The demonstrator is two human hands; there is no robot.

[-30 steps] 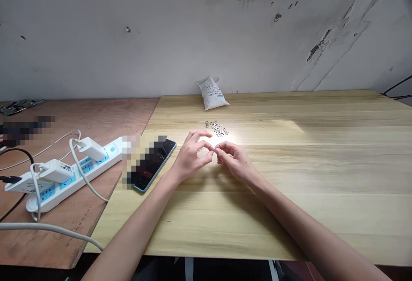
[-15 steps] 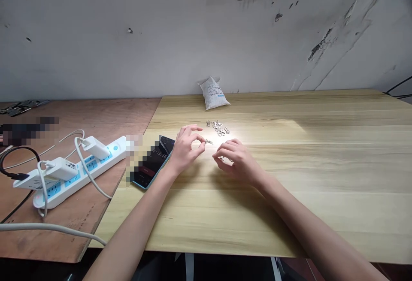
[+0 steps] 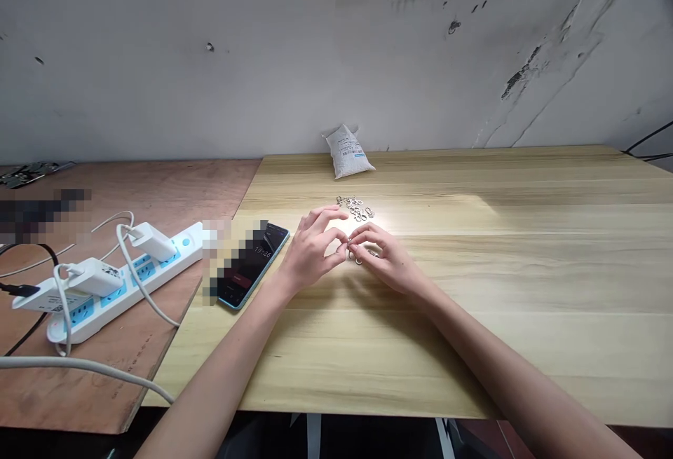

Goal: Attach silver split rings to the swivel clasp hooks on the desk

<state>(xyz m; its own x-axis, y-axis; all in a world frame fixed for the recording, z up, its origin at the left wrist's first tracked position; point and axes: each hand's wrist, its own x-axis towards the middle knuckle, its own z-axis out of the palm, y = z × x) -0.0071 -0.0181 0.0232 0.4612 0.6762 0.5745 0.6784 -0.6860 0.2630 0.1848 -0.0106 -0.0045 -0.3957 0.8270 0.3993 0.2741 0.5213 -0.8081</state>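
Note:
My left hand (image 3: 313, 256) and my right hand (image 3: 386, 259) meet over the pale wooden tabletop (image 3: 473, 347). Their fingertips come together on a tiny metal clasp (image 3: 349, 244), which is mostly hidden by my fingers. A few more small metal pieces (image 3: 360, 257) lie just under my right hand. Just beyond my fingertips lies a loose heap of small silver rings and clasps (image 3: 355, 208).
A white printed sack (image 3: 347, 153) leans against the wall. A smartphone (image 3: 252, 266) lies next to my left hand. Left of the table edge, a white-and-blue power strip (image 3: 126, 282) with white chargers and cables rests on a plywood board (image 3: 158, 193).
My hands have moved back together from being apart, and the clasp held by my left hand is now between both hands' fingertips. The view has shifted slightly.

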